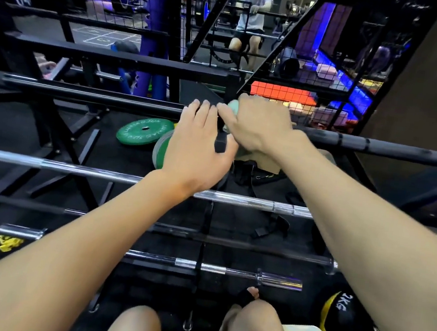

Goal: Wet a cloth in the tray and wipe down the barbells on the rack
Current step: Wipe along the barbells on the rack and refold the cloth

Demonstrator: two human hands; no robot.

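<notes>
Both forearms are bare to the frame's lower edge, no sleeves showing; the left hand (197,146) and right hand (258,126) wear no gloves. Bare knees show at bottom centre, one foot apparently in a black sandal strap (245,296).

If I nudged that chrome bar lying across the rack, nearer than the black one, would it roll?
Probably. The chrome barbell is round and smooth, lying loose across the rack, so a push would likely roll it. Being long steel, it looks stiff and heavy to lift. Its polished sleeve may feel slippery.
</notes>
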